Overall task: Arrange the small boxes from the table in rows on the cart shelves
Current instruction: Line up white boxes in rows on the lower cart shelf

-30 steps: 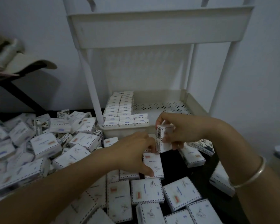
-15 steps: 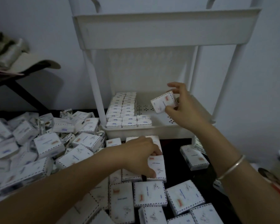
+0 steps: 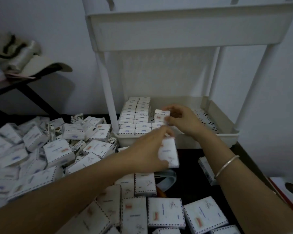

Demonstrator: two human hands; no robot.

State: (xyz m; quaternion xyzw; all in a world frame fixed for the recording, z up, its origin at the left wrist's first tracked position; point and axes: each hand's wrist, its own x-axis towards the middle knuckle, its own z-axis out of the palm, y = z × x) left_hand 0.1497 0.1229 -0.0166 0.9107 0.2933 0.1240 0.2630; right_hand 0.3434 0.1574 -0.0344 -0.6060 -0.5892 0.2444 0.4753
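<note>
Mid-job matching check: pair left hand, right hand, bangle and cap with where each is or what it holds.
1 left hand
2 right hand
3 bangle
4 cap

A on the right wrist
B grips one box over the cart shelf
C on the stand at far left
D grips another box above the table

Pairs: 1-D, 2-B, 3-A, 4-C
</note>
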